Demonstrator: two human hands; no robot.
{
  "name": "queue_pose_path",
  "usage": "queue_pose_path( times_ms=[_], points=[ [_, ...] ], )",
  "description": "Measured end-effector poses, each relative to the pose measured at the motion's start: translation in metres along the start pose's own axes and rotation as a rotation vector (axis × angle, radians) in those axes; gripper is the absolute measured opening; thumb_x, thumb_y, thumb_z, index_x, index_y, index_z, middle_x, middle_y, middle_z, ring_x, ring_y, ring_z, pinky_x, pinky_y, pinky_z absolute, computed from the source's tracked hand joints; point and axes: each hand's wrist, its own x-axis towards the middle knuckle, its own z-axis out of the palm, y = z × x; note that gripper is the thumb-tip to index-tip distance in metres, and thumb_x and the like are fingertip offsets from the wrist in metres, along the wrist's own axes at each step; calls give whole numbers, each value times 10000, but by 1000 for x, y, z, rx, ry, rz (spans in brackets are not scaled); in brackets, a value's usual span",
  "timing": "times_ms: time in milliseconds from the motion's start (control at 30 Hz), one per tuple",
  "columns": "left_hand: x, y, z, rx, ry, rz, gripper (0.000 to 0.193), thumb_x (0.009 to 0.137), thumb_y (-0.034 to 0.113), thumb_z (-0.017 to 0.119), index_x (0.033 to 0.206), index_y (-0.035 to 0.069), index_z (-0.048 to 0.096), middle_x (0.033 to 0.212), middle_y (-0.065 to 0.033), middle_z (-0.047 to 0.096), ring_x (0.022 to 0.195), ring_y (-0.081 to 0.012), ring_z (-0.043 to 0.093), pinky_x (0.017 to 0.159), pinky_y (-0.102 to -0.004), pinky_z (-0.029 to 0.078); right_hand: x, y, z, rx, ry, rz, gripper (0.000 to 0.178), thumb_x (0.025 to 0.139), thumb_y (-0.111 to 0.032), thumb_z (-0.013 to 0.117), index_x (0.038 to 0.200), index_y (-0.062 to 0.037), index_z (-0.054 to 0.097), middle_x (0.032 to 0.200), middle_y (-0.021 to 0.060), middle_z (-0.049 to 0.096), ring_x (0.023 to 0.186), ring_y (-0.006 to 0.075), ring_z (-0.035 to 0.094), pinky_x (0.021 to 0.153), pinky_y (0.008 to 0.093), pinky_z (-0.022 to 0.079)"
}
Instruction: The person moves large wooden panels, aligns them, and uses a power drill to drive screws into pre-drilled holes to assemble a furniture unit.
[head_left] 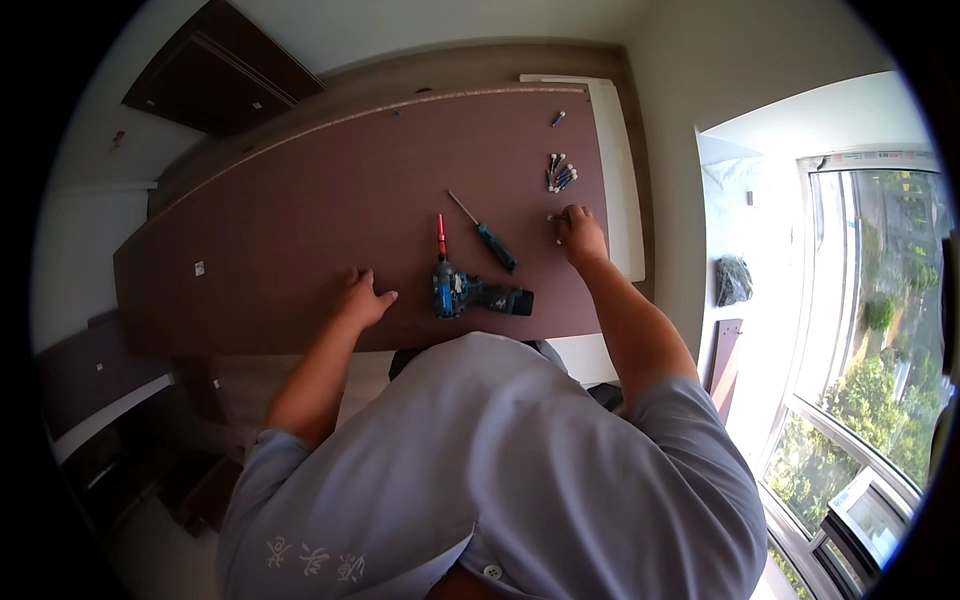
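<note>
A large brown panel [330,200] lies flat in front of me. My right hand [582,238] is near its right end, with fingers pinched around a small connector bolt [552,217] that they partly hide. Just beyond that hand is a small pile of similar connector bolts [562,174] with dark shafts and white ends. My left hand [368,298] is at the near side of the panel, fingers apart and holding nothing. Between my hands lie a blue-and-black cordless driver [452,290] with a red tip and a green-handled screwdriver [495,246].
One more connector bolt [558,118] lies near the panel's far right corner. A pale board [625,190] shows past the right end. At the far left stands a dark brown panel [215,75]. To the right is a bright window [870,270] with a sill.
</note>
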Motion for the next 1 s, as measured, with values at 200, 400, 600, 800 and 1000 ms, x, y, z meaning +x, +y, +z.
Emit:
queue_pose_path(
  times_ms=[200, 400, 600, 800, 1000],
  points=[
    [-20, 66, 21, -1350, -237, 309, 580, 1055, 516, 522, 1382, 39, 569, 1302, -118, 650, 1193, -269, 647, 1044, -429, 518, -58, -100, -1, 295, -80, -292, 224, 907, -164, 688, 1108, -72, 653, 1110, 171, 659, 1006, 405, 673, 855, 465, 565],
    [-15, 94, 22, -1915, -839, 125, 514, 1053, 558, 490, 1187, 82, 632, 1092, -67, 676, 940, -216, 699, 810, -382, 609, -94, -163, 13, 227, -152, -748, 322, 855, -222, 743, 1156, -125, 681, 1136, 103, 658, 970, 330, 693, 826, 428, 579],
    [-7, 50, 42, -1964, -736, 96, 269, 1071, 342, 561, 1031, 88, 640, 994, -58, 692, 878, -195, 702, 716, -314, 611, -38, -97, -6, 57, -29, -159, 358, 892, -236, 740, 1227, -138, 659, 1241, 97, 651, 1011, 318, 704, 841, 435, 580],
    [-22, 27, 43, -2038, -656, 111, 197, 1073, 229, 563, 1050, 54, 649, 1031, -91, 681, 940, -208, 694, 828, -356, 616, -5, -39, -5, -279, -234, 55, 366, 913, -311, 699, 1258, -190, 679, 1287, 84, 626, 1170, 322, 651, 946, 454, 555],
    [-26, 19, 48, -2051, -683, 176, 258, 1079, 274, 541, 1108, 43, 652, 1117, -114, 691, 1031, -249, 694, 912, -399, 599, -9, -63, 16, -221, -353, 26, 349, 917, -390, 656, 1177, -166, 722, 1287, 117, 663, 1139, 327, 667, 957, 445, 553]
  ],
)
